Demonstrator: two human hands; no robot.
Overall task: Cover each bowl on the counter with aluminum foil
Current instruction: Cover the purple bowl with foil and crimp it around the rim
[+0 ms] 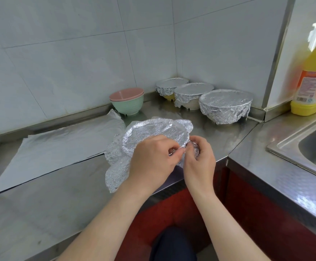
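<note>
Bowls, 6 in all. 3 stand foil-covered in the back right corner of the bench (59, 194), in a close row: the far covered bowl (171, 85) shows yellow under its wrap, the middle covered bowl (193, 91) shows white, and the near covered bowl (225, 102) is the largest in view. 2 are bare and nested against the back wall, a pink bowl (126, 94) sitting inside a green bowl (128, 106).

The 6th bowl (149, 132) stands by the bench's front edge. Foil is pulled over its mouth and the skirt hangs loose and crumpled on its left side; the bowl itself is hidden.

Left grip (153, 159): bare hand, thumb and fingertips pinching foil at the near right rim of the 6th bowl. Right grip (198, 162): bare hand just beside it, fingers curled round a bunched wad of the same foil.

Foil sheets (55, 146) lie flat in a stack at left. Several offset edges show; exact count cannot be told.

1 yellow detergent bottle (311, 76), orange label, stands at far right beside 1 steel sink (313, 147).

The bench is stainless steel and turns the corner in an L. White tiled walls (78, 53). Red cabinet fronts (247, 204) below.
</note>
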